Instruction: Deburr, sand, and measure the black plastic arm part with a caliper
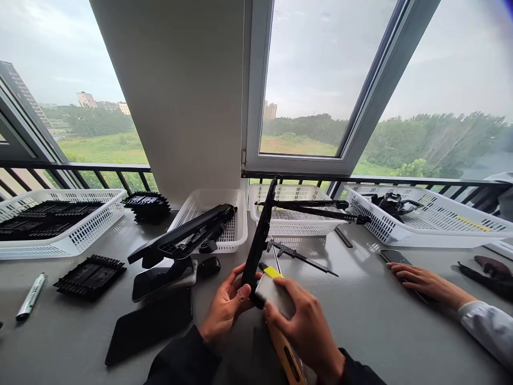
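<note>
My left hand [227,303] is closed around the lower end of a long black plastic part [259,235], which stands tilted upright over the table. Two thin black arms reach right from its upper end across a white basket. In my right hand [305,315] is a pale grey block-like piece [276,294], up against the foot of the black part; what exactly it is I cannot make out. Beneath that hand lies a yellow-orange handled tool [286,350], partly covered. Just behind both hands is a black caliper [302,258] on the grey table.
White baskets [76,238] line the window side, some with black parts. Left of my hands lie a large black part [188,232], a dark flat tablet-like panel [150,326], a black mouse [209,267] and a marker [31,297]. At right, another person's hand [428,283] rests on a phone.
</note>
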`<state>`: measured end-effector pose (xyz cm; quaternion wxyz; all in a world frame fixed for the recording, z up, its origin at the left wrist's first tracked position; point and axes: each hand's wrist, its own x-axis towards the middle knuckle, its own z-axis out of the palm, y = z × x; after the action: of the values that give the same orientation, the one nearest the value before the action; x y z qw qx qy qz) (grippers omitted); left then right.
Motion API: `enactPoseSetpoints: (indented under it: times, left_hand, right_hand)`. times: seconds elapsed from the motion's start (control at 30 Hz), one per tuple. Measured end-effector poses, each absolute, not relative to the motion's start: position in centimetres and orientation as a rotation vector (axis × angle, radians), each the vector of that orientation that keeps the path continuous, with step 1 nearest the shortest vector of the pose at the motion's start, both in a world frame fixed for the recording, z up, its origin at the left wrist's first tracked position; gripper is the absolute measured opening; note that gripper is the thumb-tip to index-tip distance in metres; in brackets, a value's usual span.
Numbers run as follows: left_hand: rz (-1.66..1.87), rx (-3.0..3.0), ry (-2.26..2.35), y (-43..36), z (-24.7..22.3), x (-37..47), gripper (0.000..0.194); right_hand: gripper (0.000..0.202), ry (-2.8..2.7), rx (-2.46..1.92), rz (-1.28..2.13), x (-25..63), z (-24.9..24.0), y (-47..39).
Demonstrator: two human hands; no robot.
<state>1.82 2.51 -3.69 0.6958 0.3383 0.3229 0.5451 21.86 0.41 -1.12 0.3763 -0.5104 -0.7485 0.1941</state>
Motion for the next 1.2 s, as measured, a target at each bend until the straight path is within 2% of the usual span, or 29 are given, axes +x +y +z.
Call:
enactPoseSetpoints:
  times: [0.07, 0.17, 0.27, 0.7, 0.9, 1.0, 1.2]
  left_hand:
    - [1.215, 0.755, 0.723, 2.4, -3.5, 1.9, 0.064]
    - [1.229, 0.759, 0.717, 2.3, -3.2, 2.0, 0.064]
    - [1.251, 0.745, 0.698, 2.3, -3.0, 2.0, 0.065]
    - [1.214, 0.751, 0.636, 2.2, -2.8, 2.1, 0.062]
    - [1.174, 0.779, 0.667, 2.3, -3.2, 2.2, 0.064]
    - [1.166, 0.814, 0.662, 2.2, -3.4, 2.4, 0.058]
    - [1.113, 0.827, 0.665, 2.1, -3.4, 2.4, 0.058]
  right_hand:
    - [0.032, -1.895, -1.303, 0.478, 21.9, -1.1, 0.3]
    - [0.043, -2.021, -1.054, 0.477, 21.6, -0.9, 0.4]
    - [0.036, -1.871, -1.145, 0.409, 21.3, -0.5, 0.7]
    - [0.036, -1.865, -1.136, 0.414, 21.9, 0.6, 2.4]
    - [0.050, -2.039, -1.046, 0.338, 22.8, 2.4, 3.9]
    - [0.051, -2.144, -0.979, 0.346, 22.4, 4.0, 4.2]
    - [0.060, -2.203, -0.914, 0.416, 21.3, 4.8, 5.2]
